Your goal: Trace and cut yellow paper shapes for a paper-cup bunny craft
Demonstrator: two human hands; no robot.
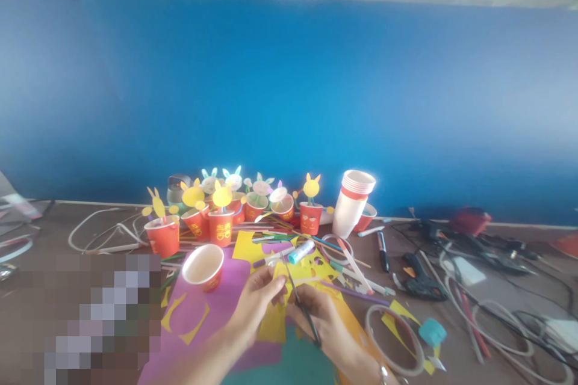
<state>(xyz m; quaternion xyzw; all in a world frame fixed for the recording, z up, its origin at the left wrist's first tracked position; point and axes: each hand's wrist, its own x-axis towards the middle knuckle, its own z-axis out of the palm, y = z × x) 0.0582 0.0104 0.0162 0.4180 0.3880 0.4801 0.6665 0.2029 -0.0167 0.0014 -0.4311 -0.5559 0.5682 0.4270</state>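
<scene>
My left hand [257, 307] pinches the yellow paper [272, 329] between thumb and fingers, low over the near side of the table [406, 240]. The fingers of my right hand [327, 322] are clenched through the handles of the scissors [295, 295], with the blades pointing away from me along the paper's edge. Beneath my hands lies a purple sheet [217, 313], and a red cup [204, 266] sits tilted on it. A glue stick [300, 251] lies just past the blade tips.

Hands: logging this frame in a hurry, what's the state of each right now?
Left hand: closed, pinching a yellow paper piece.
Right hand: closed on scissors, blades at that paper.
</scene>
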